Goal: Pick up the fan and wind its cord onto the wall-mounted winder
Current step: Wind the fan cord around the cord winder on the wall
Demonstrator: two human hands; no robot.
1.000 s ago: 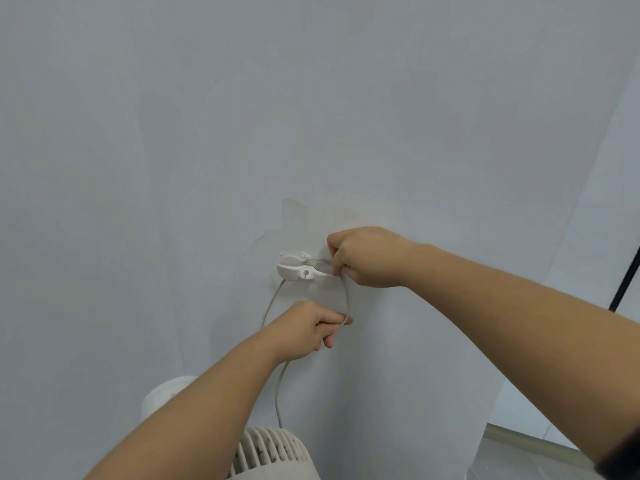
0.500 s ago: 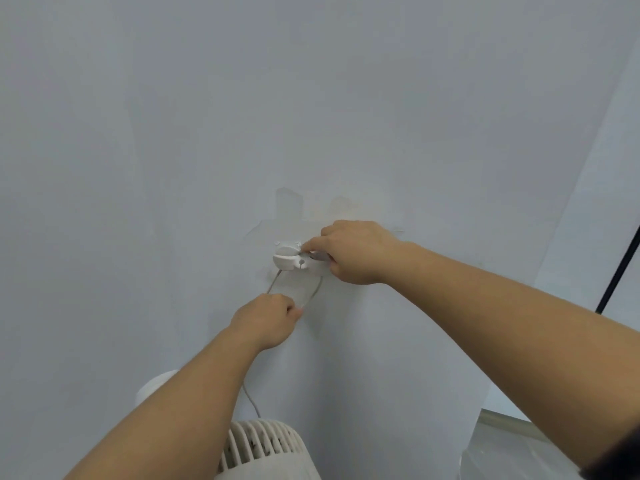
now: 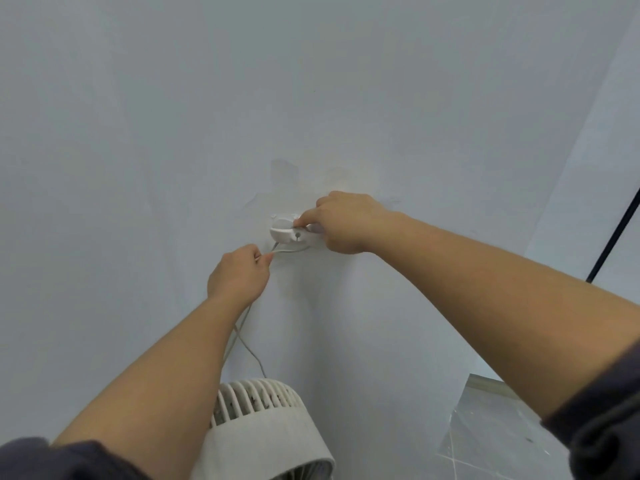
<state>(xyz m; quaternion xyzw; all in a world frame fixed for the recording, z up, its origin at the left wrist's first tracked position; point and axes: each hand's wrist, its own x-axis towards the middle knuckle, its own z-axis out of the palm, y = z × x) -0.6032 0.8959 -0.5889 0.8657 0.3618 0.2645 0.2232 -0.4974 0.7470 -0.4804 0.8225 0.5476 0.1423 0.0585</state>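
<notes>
At frame centre the left hand [image 3: 239, 275], pinching the cord [image 3: 289, 250], is now drawing it closer beneath the wall-mounted winder [image 3: 289, 233] that the right hand [image 3: 346, 221] is gripping, tightening another turn above the fan [image 3: 263, 431].

There is only one view, from the person's head. It faces the pale wall [image 3: 173, 133] from close, looking slightly downward. Both forearms reach in from the bottom corners. The fan [image 3: 263, 427] stands at the lower edge, some floor [image 3: 491, 431] at the lower right.
</notes>
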